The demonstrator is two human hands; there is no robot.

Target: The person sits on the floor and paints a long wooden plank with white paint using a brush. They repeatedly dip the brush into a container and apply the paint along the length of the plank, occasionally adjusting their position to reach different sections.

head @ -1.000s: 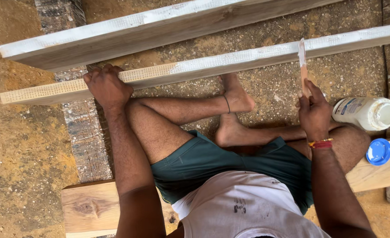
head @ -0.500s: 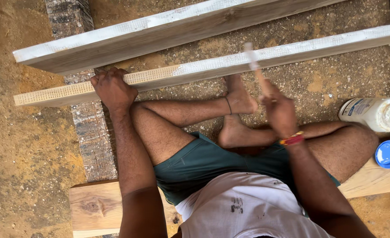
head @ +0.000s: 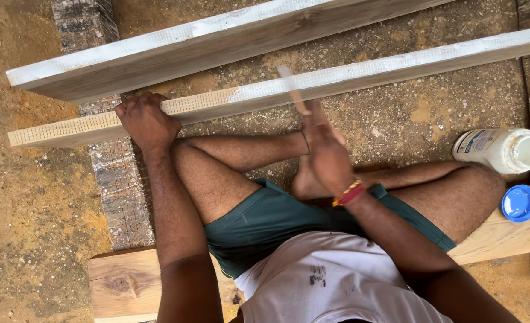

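My left hand (head: 146,121) grips the near edge of a long narrow wooden plank (head: 229,103) whose top edge is coated white along its right part. My right hand (head: 326,149) holds a thin flat wooden stick (head: 293,88), its white-smeared tip lying on the plank's edge near the middle. A second, wider plank (head: 175,51) stands on edge just behind, also whitened along the top. I sit cross-legged on a wooden board (head: 121,284), with my bare legs below the planks.
An open white glue bottle (head: 498,149) lies on its side at the right, with its blue cap (head: 519,203) on the board below it. A rough grey block (head: 118,191) supports the planks at the left. Sandy ground surrounds everything.
My right hand has carried the stick leftward along the near plank, from the right end towards the middle. My left hand has kept its grip on the plank.
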